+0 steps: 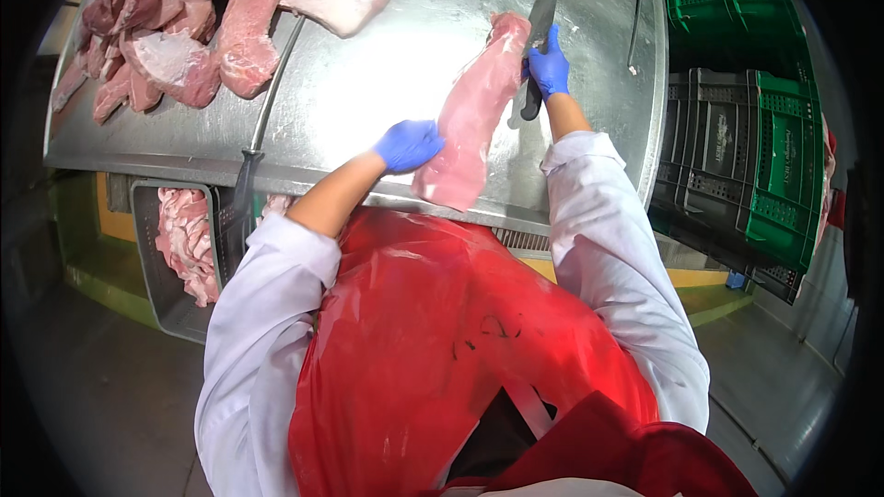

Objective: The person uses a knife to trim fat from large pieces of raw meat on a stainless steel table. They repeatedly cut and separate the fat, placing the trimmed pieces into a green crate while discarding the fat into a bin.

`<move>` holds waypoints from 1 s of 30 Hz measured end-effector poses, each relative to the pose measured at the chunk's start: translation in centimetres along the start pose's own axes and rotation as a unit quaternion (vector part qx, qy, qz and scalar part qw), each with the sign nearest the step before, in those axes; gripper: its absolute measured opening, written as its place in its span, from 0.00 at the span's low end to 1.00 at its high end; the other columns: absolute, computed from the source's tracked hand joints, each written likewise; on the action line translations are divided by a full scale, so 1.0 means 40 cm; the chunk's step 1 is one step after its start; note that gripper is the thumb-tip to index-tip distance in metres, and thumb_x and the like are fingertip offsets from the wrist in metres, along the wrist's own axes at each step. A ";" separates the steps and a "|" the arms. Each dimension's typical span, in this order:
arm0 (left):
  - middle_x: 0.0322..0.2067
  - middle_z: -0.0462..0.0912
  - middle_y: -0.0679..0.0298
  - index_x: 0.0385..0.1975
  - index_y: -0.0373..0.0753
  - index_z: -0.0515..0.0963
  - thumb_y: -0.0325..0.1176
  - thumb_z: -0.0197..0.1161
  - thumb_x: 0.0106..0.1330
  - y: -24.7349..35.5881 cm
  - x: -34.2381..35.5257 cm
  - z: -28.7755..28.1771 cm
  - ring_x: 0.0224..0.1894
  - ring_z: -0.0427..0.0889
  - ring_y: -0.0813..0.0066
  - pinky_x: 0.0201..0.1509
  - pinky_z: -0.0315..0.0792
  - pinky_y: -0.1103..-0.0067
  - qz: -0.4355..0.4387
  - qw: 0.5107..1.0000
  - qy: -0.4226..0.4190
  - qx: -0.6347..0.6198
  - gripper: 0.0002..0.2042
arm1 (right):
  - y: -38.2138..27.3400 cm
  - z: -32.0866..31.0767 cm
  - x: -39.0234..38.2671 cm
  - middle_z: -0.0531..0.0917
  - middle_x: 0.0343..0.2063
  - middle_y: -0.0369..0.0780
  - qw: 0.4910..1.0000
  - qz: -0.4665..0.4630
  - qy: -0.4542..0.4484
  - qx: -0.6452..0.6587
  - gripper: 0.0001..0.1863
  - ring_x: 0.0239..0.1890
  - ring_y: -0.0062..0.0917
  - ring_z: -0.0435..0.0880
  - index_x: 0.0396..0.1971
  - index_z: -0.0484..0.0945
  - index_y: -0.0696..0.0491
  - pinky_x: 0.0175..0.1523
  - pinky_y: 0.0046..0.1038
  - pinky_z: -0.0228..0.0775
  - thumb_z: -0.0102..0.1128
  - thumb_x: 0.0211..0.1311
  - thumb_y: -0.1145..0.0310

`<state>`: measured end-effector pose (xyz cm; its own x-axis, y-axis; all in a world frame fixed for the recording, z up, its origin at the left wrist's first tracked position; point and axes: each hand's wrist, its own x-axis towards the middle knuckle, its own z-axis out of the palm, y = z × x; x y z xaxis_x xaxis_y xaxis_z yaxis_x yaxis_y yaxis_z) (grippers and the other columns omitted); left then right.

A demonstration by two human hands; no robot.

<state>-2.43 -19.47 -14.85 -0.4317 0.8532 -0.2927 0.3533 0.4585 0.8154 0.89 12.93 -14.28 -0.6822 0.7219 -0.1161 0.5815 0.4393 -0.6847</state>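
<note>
A long, pale pink boneless piece of meat (477, 115) lies lengthwise on the metal table (368, 74), its near end at the table's front edge. My left hand (410, 144), in a blue glove, has its fingers closed at the left side of the meat's near half; the fingertips are partly hidden. At the far right side of the meat, my blue-gloved right hand (550, 66) is closed on a knife (544, 7). The wide blade points away from me, and the black handle's end sticks out below the hand, close beside the meat.
Several raw cuts (175, 55) are heaped at the far left. A sharpening steel (274, 92) overhangs the front edge. Near the right edge lies a thin black-handled tool (637, 23). A grey bin (175, 308) holds trimmings below left; green and black crates (783, 147) stand right.
</note>
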 end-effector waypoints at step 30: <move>0.22 0.81 0.58 0.26 0.36 0.80 0.30 0.59 0.64 0.120 0.527 -0.007 0.26 0.78 0.73 0.35 0.73 0.74 -0.043 0.967 0.246 -0.051 0.07 | -0.056 -0.069 0.061 0.85 0.31 0.55 0.959 -0.235 -0.157 -0.017 0.37 0.29 0.45 0.85 0.75 0.52 0.41 0.43 0.40 0.78 0.53 0.67 0.60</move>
<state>-10.06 0.64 -16.94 -0.8071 0.5804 -0.1086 0.2264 0.4741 0.8508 -0.85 15.21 -11.05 -0.9692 0.2456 -0.0162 0.1884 0.6978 -0.6911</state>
